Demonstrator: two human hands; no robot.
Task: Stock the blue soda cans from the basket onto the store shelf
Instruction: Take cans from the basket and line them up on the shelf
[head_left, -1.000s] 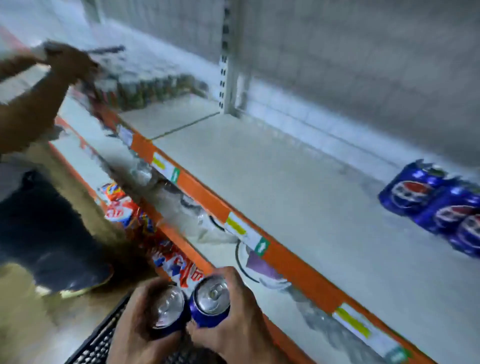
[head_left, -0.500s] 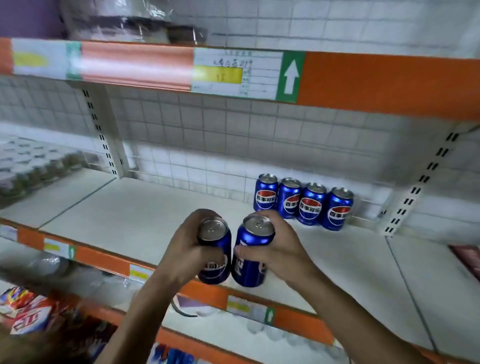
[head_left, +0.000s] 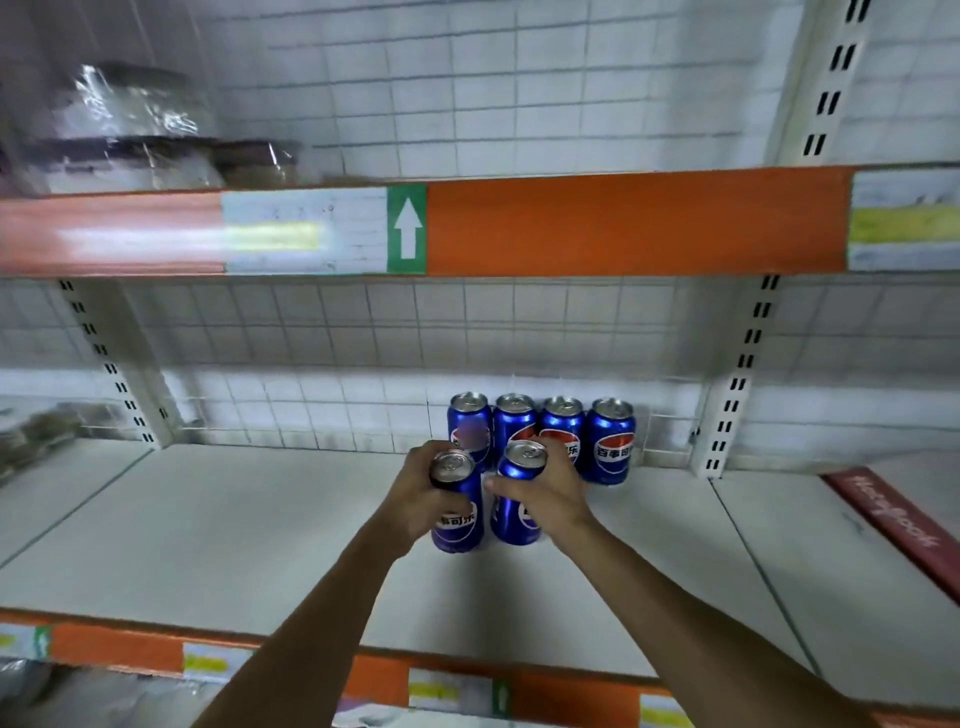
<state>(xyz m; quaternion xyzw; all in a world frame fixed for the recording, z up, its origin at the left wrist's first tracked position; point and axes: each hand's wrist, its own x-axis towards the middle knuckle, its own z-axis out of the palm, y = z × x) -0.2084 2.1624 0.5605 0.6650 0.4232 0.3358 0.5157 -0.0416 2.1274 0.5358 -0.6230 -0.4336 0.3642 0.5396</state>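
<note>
My left hand (head_left: 415, 493) grips a blue soda can (head_left: 460, 525) and my right hand (head_left: 550, 491) grips a second blue soda can (head_left: 519, 514). Both cans stand upright, side by side, on the white store shelf (head_left: 260, 530), their bases at or just above its surface. Directly behind them a row of several blue cans (head_left: 610, 441) stands against the shelf's back grid. The held cans partly hide the middle ones of that row. The basket is out of view.
An orange-edged upper shelf (head_left: 623, 223) hangs close overhead, carrying plastic-wrapped goods (head_left: 130, 135) at the left. White slotted uprights (head_left: 737, 384) flank the bay. A red box (head_left: 904, 530) lies on the shelf at the right. Blurred packaged items (head_left: 31, 441) sit far left.
Both hands lifted the two cans from low by the basket up over the shelf edge and carried them back to just in front of the standing row.
</note>
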